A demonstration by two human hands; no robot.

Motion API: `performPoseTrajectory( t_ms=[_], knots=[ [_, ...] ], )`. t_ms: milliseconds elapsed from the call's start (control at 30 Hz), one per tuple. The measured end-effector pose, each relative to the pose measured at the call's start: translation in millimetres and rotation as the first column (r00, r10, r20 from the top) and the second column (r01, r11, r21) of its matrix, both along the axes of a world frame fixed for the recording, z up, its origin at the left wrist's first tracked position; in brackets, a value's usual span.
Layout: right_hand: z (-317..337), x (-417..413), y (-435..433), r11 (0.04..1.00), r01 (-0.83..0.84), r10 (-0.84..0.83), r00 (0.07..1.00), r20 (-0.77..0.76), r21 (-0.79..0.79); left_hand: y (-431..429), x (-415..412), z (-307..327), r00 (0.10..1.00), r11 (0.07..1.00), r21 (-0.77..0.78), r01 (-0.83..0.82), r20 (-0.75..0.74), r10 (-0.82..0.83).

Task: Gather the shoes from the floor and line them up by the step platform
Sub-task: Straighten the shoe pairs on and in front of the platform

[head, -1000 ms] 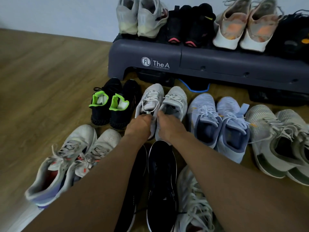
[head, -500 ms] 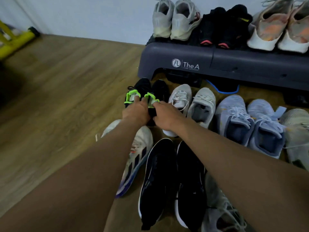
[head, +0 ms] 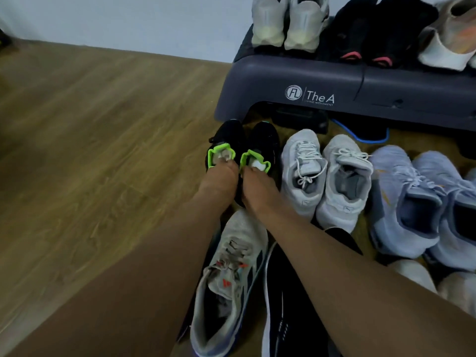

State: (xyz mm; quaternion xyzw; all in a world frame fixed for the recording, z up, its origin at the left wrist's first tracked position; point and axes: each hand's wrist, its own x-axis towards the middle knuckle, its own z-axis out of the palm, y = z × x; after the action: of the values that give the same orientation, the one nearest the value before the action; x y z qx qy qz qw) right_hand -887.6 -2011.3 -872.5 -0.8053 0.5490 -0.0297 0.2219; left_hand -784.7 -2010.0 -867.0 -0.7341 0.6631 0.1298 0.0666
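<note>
Left hand (head: 219, 177) and right hand (head: 258, 188) grip black shoes (head: 265, 141) before step platform (head: 270, 76).

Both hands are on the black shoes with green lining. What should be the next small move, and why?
Probably let go: the left hand and right hand hold the black shoes, which already stand side by side, toes near the step platform, beside the grey shoes.

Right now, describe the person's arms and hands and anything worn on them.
Left forearm and right forearm are bare: no sleeves, watch or bracelet show. The left hand and right hand wear no gloves; their fingers are mostly hidden, so rings cannot be judged.
</note>
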Motion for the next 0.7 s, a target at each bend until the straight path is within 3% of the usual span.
performPoseTrajectory(
  t_ms=[167, 467, 600, 700],
  knots=[
    [-3, -4, 9, 0.991, 0.046, -0.036, 0.996, 0.081, -0.122, 8, 12, -8, 1.0, 0.98, -0.196, 0.024, -0.014, -0.027],
    [9, 2, 22, 0.991, 0.136, -0.135, 0.991, 0.017, -0.022, 11, 25, -1, 0.99, 0.98, -0.185, 0.072, -0.107, -0.093],
    [24, -1, 42, 0.995, 0.092, -0.093, 0.996, -0.014, -0.042, 35, 24, 9, 0.976, 0.979, -0.184, 0.088, -0.182, -0.122],
    [33, -6, 75, 0.993, -0.001, -0.009, 0.997, -0.078, -0.121, 73, 28, 17, 0.959, 0.951, -0.247, 0.186, -0.166, -0.23]
  ],
)
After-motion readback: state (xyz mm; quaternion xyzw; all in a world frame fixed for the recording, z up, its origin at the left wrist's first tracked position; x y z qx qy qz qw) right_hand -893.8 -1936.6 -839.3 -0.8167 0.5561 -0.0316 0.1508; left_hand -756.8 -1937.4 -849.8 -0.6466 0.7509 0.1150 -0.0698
